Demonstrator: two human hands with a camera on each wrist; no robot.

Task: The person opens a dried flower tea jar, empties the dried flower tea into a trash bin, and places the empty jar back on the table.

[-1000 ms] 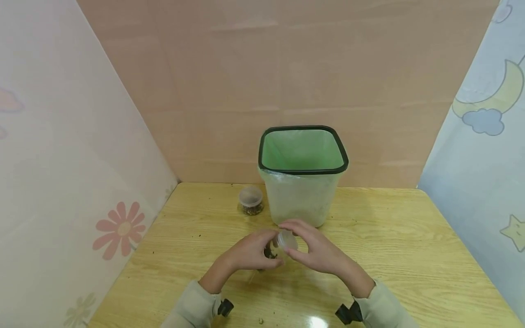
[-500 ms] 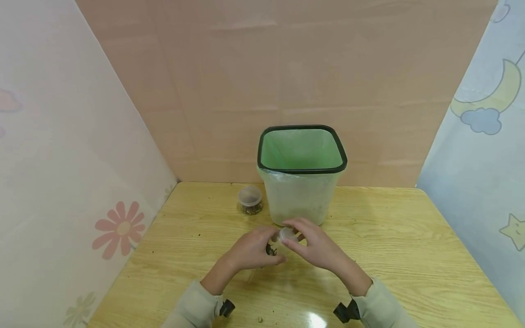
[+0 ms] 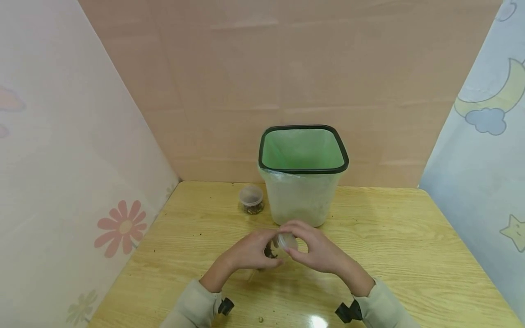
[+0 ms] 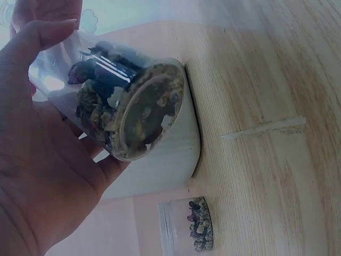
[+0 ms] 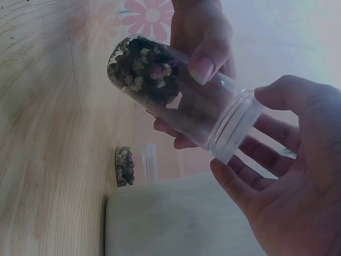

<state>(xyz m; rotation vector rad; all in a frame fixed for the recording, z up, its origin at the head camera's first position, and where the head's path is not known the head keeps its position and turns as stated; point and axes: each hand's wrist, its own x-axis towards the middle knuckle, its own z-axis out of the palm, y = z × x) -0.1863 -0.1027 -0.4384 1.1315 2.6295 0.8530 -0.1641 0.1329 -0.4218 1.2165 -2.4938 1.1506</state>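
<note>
My left hand grips a clear plastic jar by its body, holding it tilted above the table. Dried flowers and buds, dark with pale and pinkish bits, lie at the bottom end of the jar. On the jar's other end sits a translucent screw lid. The thumb and fingers of my right hand are curled around the rim of that lid. In the left wrist view, the jar's round base faces the camera, and the lid is out of sight.
Behind my hands stands a pale green bin with a black rim. A second clear jar, lidless-looking and partly filled with dried flowers, stands left of it. A few crumbs dot the wooden table. Patterned walls rise at both sides.
Half a second ago my right fingers had turned round the lid; now they are back much as they were a second ago. My left hand keeps its grip on the jar.
</note>
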